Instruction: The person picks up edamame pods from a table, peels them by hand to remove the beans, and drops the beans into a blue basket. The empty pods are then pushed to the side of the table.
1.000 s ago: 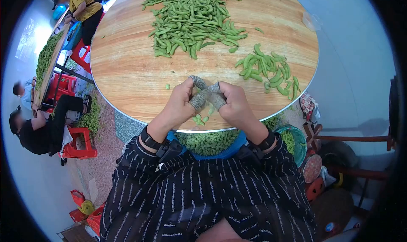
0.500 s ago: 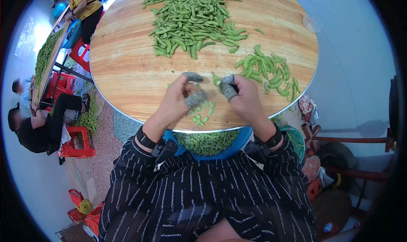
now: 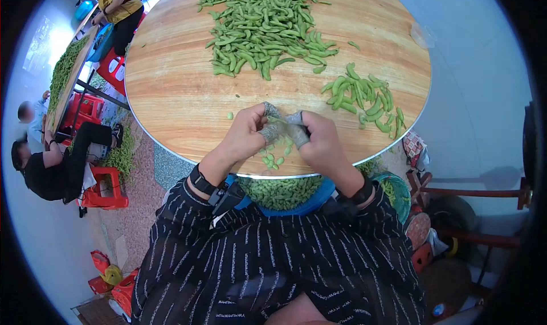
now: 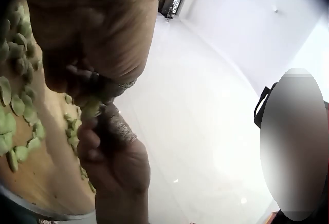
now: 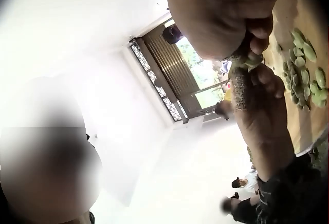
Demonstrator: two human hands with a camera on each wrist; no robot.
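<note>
Both hands meet over the near edge of a round wooden table (image 3: 171, 97), grey coverings on their thumbs and index fingers. The left hand (image 3: 244, 136) and the right hand (image 3: 326, 144) pinch a green pod between them; the left wrist view shows the pod (image 4: 91, 108) at the fingertips, and the right wrist view shows green at the touching fingers (image 5: 252, 61). Shelled beans (image 3: 272, 161) lie just below the hands, and one bean (image 3: 230, 115) lies left of them. A small group of pods (image 3: 364, 97) is right of the right hand.
A large heap of pods (image 3: 262, 29) covers the table's far part. Below the near edge sits a blue basin of beans (image 3: 279, 194); a green basket (image 3: 401, 197) stands at right. People sit at another table (image 3: 71, 91) on the left, beside red stools (image 3: 102, 189).
Half a second ago the hands were apart, with a pod in the right one; now they have come together at that pod. The head view has shifted slightly.
</note>
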